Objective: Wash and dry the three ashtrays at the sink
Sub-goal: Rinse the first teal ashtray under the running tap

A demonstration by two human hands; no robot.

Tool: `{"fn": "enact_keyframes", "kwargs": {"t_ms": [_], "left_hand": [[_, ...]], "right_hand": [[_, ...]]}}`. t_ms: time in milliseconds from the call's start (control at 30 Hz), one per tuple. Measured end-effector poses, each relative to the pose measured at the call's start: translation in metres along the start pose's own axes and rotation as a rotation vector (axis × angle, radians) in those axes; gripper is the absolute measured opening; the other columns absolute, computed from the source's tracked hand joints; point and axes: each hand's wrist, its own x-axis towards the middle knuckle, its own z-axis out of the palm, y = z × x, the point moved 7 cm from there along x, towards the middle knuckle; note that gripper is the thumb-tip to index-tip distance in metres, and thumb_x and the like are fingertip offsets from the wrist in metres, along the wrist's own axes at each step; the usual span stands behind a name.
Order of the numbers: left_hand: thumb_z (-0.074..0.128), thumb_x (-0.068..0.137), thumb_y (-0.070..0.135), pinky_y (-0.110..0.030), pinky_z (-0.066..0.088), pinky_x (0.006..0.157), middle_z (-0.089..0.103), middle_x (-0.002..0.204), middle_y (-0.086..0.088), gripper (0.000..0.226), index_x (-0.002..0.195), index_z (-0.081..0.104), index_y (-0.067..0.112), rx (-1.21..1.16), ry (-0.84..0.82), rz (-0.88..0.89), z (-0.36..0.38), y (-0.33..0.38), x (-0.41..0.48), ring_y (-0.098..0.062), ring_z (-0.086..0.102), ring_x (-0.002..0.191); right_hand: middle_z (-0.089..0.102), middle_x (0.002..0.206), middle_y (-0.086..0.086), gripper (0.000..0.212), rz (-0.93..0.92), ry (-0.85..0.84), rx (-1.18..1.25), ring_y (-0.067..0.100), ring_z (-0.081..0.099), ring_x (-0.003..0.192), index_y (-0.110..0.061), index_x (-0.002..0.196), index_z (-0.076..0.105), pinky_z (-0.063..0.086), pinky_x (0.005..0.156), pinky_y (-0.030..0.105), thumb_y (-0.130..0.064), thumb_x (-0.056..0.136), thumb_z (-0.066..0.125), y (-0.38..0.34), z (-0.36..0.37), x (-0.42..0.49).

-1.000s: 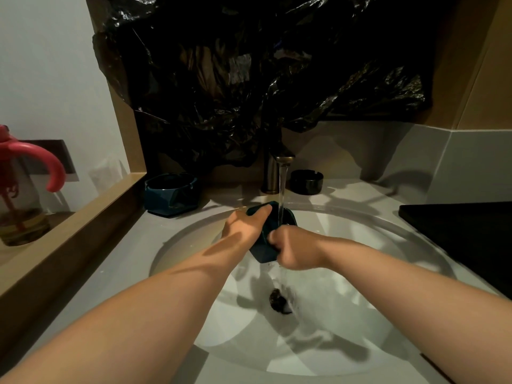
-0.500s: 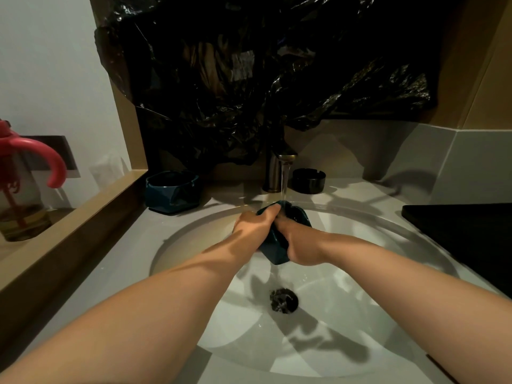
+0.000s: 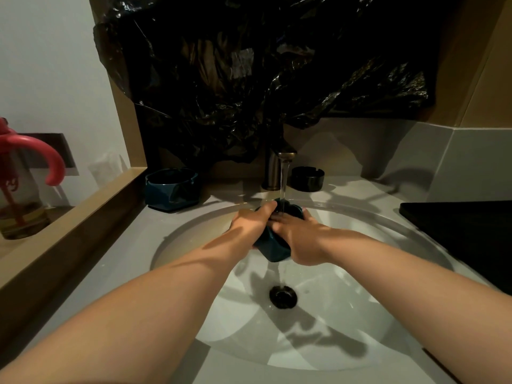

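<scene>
A dark teal ashtray (image 3: 273, 249) is held tilted over the white sink basin (image 3: 346, 314), under the stream running from the bronze tap (image 3: 279, 167). My left hand (image 3: 252, 223) grips its left side. My right hand (image 3: 297, 234) holds its right side, with fingers reaching over the rim into the bowl where the water lands. A second teal ashtray (image 3: 171, 189) stands on the counter at the back left. A black round ashtray (image 3: 307, 178) sits just right of the tap.
The drain (image 3: 283, 296) lies below the hands. A black slab (image 3: 465, 234) covers the counter on the right. Crumpled black plastic (image 3: 249, 79) hangs over the wall behind the tap. A bottle with a pink handle (image 3: 25, 184) stands on the wooden ledge (image 3: 69, 225) at left.
Both hands have lifted the teal ashtray toward the tap and turned it. My right hand has shifted from the near side to over the rim, into the running water.
</scene>
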Motion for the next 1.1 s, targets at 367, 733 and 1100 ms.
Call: {"fn": "enact_keyframes", "kwargs": {"t_ms": [367,733,1100], "left_hand": [[0.068,0.041,0.068,-0.044,0.06,0.074,0.069,0.103,-0.009,0.091,0.118,0.058,0.02,-0.154,-0.001,-0.05,-0.007,-0.004,0.002,-0.029,0.068,0.089],[0.056,0.091,0.046,-0.04,0.056,0.063,0.066,0.098,-0.017,0.043,0.113,0.056,0.01,-0.301,-0.236,-0.231,0.01,-0.015,-0.003,-0.031,0.065,0.085],[0.027,0.099,0.058,-0.05,0.046,0.096,0.054,0.132,-0.022,0.065,0.137,0.042,0.006,-0.105,-0.268,-0.255,0.006,-0.027,0.002,-0.041,0.058,0.112]], "right_hand": [[0.05,0.081,0.004,0.023,0.105,-0.131,-0.073,0.028,0.055,0.09,-0.012,0.098,0.059,0.037,0.094,0.03,-0.006,0.086,0.04,0.006,-0.014,-0.023],[0.059,0.093,0.005,0.01,0.136,0.273,0.688,0.023,0.056,0.086,-0.016,0.095,0.061,0.041,0.067,0.026,-0.018,0.095,0.051,0.01,-0.006,-0.009],[0.06,0.119,0.02,0.018,0.444,0.388,1.671,0.033,0.055,0.114,-0.004,0.105,0.057,0.041,0.104,0.043,-0.012,0.1,0.041,0.06,0.004,-0.011]]}}
